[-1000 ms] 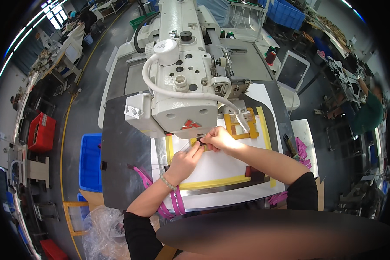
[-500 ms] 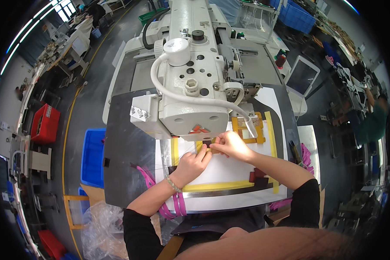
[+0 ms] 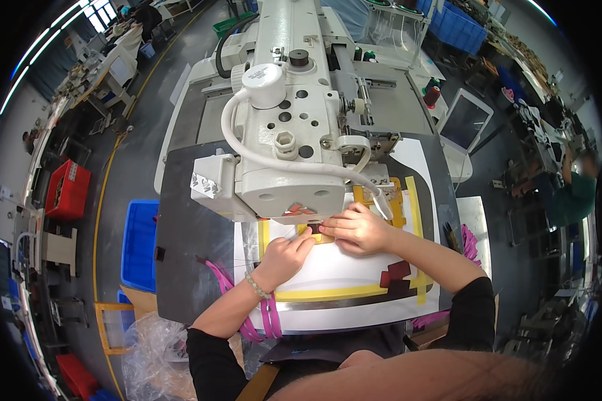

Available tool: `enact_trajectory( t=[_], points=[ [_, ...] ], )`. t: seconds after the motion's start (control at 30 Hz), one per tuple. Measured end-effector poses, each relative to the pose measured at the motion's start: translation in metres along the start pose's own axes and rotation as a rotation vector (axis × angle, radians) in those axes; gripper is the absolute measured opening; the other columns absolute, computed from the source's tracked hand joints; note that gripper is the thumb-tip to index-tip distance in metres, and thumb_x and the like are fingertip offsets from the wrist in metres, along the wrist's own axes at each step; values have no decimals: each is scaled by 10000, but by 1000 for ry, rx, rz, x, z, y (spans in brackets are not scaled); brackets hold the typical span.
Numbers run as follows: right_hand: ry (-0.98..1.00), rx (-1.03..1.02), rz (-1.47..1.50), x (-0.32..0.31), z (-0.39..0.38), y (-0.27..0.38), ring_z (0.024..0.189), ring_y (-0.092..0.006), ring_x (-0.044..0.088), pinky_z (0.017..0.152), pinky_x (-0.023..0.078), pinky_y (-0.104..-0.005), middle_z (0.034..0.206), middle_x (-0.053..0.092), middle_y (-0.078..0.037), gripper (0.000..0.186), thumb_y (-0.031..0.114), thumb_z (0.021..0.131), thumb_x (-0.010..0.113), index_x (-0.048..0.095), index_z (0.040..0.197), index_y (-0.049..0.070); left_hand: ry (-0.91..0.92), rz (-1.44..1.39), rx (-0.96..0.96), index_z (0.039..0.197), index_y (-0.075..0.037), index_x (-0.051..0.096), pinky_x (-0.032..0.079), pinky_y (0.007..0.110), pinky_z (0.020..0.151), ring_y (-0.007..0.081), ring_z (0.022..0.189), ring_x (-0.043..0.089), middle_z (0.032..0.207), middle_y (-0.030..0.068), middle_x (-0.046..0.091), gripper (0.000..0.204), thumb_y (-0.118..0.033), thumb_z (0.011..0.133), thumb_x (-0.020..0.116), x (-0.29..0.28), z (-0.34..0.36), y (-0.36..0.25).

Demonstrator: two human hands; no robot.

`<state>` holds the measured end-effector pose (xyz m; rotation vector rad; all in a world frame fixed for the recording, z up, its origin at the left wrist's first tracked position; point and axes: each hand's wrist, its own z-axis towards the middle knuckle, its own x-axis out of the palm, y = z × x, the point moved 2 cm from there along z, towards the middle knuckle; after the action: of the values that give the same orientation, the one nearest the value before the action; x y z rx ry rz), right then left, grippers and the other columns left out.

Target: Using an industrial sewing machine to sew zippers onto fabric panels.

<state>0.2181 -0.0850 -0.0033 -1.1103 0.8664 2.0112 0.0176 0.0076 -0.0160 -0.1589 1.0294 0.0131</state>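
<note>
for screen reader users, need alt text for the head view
A person's left hand and right hand touch a small dark flat piece over a white sheet edged with yellow tape, before a white sewing machine head. Bright pink strips lie by the left forearm.

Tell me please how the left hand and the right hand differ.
The left hand has a bracelet at its wrist; the right hand has none. The left hand points up and rightward in the picture, the right hand leftward. Both have fingertips at the small dark piece.
</note>
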Motion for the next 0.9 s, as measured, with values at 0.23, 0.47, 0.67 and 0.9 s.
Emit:
enact_trajectory(
  t=[0.23,0.47,0.67,0.9],
  points=[
    [39,-17,-9,0,3,-4,1011,-159,567,805,373,-356,1163,625,-13,437,183,735,669,634,1163,99,-22,9,18,855,-110,682,437,244,471,137,449,529,984,65,711,125,-87,733,674,-1,2,-1],
    [46,-36,-26,3,4,-3,971,-151,560,785,370,-348,1166,623,-6,436,196,729,671,636,1154,103,-15,-14,7,849,-111,684,443,248,477,140,455,533,985,72,711,125,-84,727,680,-1,0,-1],
    [46,-24,-37,6,4,-4,952,-151,551,776,371,-348,1165,618,4,443,210,727,681,635,1156,111,-25,-29,1,850,-107,682,447,250,482,142,486,566,972,64,711,121,-112,732,706,1,2,5],
    [27,-43,-87,2,6,-1,928,-146,541,734,359,-346,1150,614,21,468,267,717,714,636,1158,129,-46,-38,-18,847,-114,683,446,250,487,143,516,583,967,51,711,133,-156,735,739,-5,7,5]
  ],
)
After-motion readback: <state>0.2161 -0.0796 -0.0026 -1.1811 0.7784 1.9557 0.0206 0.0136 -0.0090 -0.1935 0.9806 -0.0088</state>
